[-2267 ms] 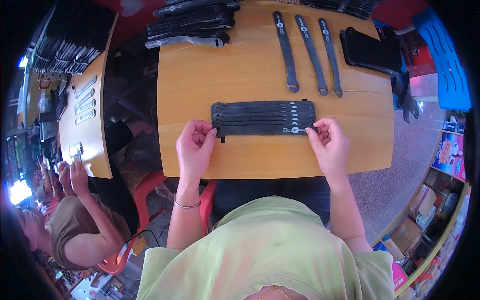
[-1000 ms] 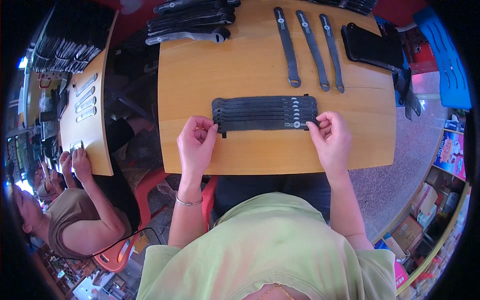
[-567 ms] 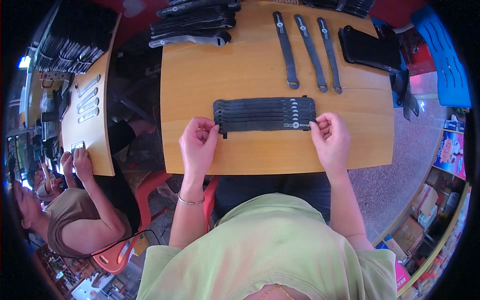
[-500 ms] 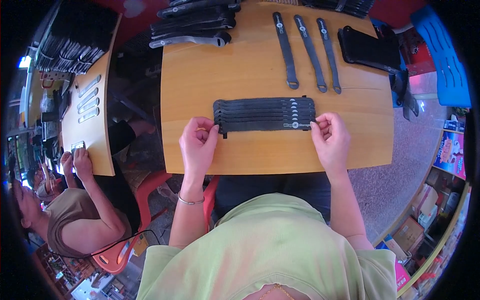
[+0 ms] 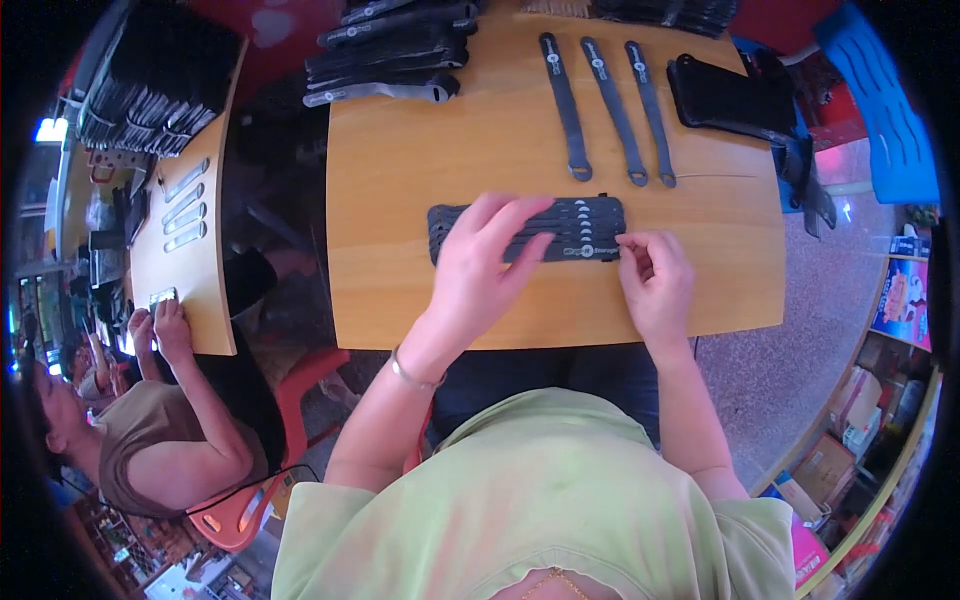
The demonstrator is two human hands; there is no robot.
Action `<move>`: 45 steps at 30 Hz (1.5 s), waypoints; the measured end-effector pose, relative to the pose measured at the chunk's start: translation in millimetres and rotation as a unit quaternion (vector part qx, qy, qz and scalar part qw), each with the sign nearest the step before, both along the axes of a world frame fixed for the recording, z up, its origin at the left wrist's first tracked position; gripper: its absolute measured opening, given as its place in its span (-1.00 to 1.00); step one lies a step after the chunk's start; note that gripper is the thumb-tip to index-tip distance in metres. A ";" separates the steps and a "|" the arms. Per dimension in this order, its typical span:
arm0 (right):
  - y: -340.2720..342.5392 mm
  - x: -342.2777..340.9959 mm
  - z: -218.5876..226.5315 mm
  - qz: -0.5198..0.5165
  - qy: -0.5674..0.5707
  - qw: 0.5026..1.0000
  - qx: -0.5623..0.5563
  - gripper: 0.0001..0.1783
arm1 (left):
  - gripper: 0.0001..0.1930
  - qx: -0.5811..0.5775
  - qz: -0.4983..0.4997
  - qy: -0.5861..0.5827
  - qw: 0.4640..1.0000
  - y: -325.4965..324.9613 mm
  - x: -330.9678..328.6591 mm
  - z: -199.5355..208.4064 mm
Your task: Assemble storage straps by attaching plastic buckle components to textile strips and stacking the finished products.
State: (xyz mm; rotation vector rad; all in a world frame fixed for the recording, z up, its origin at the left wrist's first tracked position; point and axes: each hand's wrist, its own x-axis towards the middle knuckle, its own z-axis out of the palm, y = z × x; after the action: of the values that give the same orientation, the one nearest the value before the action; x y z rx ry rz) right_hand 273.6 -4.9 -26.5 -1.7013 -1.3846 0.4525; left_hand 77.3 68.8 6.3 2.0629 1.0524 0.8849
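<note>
A flat set of black hook-and-loop straps (image 5: 575, 252) lies in overlapping rows near the front of the table, with pale round marks toward its right end. Small dark tabs stick out at its edge. My left hand (image 5: 480, 265) is over the left and middle part of the set, thumb and fingers apart, holding nothing. It hides much of the rows beneath. At the lower right corner, my right hand (image 5: 655, 285) pinches the end of the straps between thumb and forefinger; its other fingers are curled in.
Three single straps (image 5: 612, 110) lie lengthwise farther back on the wooden table (image 5: 400, 180). Piled straps (image 5: 390, 60) sit at the back left, a black case-like bundle (image 5: 725, 100) at the right. Another person (image 5: 185, 430) works at a side table (image 5: 185, 270) on the left.
My left hand has let go of the left end of the strap set and moved right and over it, fingers spreading. My right hand stays at the right corner.
</note>
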 end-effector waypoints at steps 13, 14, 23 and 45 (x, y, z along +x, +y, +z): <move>-2.4 1.2 1.9 -0.001 0.073 0.997 0.018 -0.91 | -0.35 0.075 0.090 0.166 0.979 71.6 70.2 -32.8; -2.4 1.3 1.7 -0.001 0.073 0.997 0.019 -0.91 | -0.34 0.054 0.100 0.162 0.980 73.1 67.0 -33.1; -4.6 5.8 -1.1 0.019 0.103 0.994 0.039 -0.86 | -0.52 0.070 0.062 -0.042 0.995 52.3 38.5 -0.5; -9.6 5.5 25.5 0.101 0.463 0.871 -0.132 -0.76 | -0.85 -0.222 0.067 -0.107 0.967 -55.7 -69.5 -16.1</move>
State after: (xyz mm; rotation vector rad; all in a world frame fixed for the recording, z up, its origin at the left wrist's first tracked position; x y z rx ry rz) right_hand 279.1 -14.5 -0.9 -1.2242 -0.7827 1.4144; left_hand 7.8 13.1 -9.8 1.5068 1.1574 0.8273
